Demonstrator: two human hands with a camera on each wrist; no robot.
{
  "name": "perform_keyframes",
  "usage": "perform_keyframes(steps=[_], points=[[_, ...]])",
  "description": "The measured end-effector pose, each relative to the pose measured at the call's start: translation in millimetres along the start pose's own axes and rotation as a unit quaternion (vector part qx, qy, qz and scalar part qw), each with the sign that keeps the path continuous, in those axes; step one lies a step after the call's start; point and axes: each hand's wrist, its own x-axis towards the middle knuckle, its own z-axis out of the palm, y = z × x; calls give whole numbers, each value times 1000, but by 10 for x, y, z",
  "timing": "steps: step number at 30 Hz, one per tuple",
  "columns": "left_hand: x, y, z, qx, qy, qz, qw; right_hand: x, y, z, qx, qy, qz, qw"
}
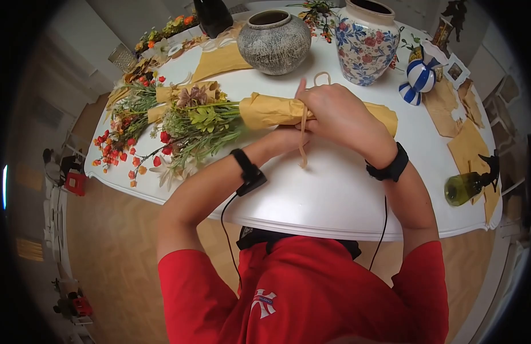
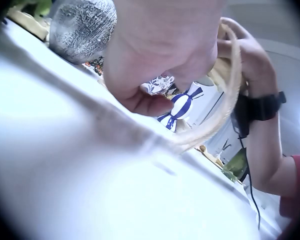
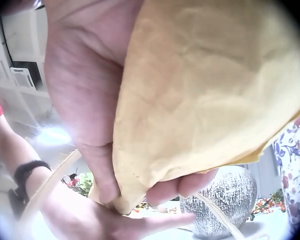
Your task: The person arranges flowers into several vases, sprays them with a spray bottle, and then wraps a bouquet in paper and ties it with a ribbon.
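Yellow paper-wrapped bouquet [image 1: 265,110] gripped by right hand [image 1: 340,117], left hand [image 1: 288,137] beside.

A white round table [image 1: 334,195] bears a paper-wrapped bouquet [image 1: 219,117], two vases and a green bottle [image 1: 463,188].

A bouquet [image 1: 202,123] of artificial flowers, wrapped in yellow paper [image 1: 271,110], lies sideways on the white surface [image 1: 328,189]; a tan ribbon [image 1: 303,140] loops around its stem end.

A white oval table [image 1: 334,200] stands on a wooden parquet floor [image 1: 113,246]. Left of the table, pale walls rise, perhaps with white shelving, though blurred.
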Motion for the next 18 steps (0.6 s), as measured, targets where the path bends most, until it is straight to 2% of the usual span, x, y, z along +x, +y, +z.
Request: perform_keyframes(steps=[3, 6, 7, 10, 11, 12, 13, 16, 18], points=[[165, -205, -16, 106, 31, 79, 991, 52, -39, -75, 30, -17, 11, 999], [-29, 72, 27, -55, -4, -20, 998, 39, 41, -89, 80, -39, 26, 996], [-107, 73, 85, -113, 17, -3, 993, 27, 82, -83, 98, -48, 32, 994], [-444, 282, 60, -36, -33, -68, 996, -34, 271, 90, 97, -38, 36, 994], [-542, 273, 29, 78, 12, 45, 996, -63, 312, 127, 111, -32, 35, 993], [-639, 255, -9, 190, 56, 157, 967, -94, 351, 162, 126, -27, 33, 991], [-715, 248, -50, 297, 99, 264, 912, -121, 386, 203, 141, -23, 31, 989], [-913, 735, -202, 315, 41, 122, 940, -188, 449, 340, 163, -33, 39, 985], [-942, 988, -231, 332, 47, 86, 938, -231, 441, 436, 151, -38, 32, 987]])
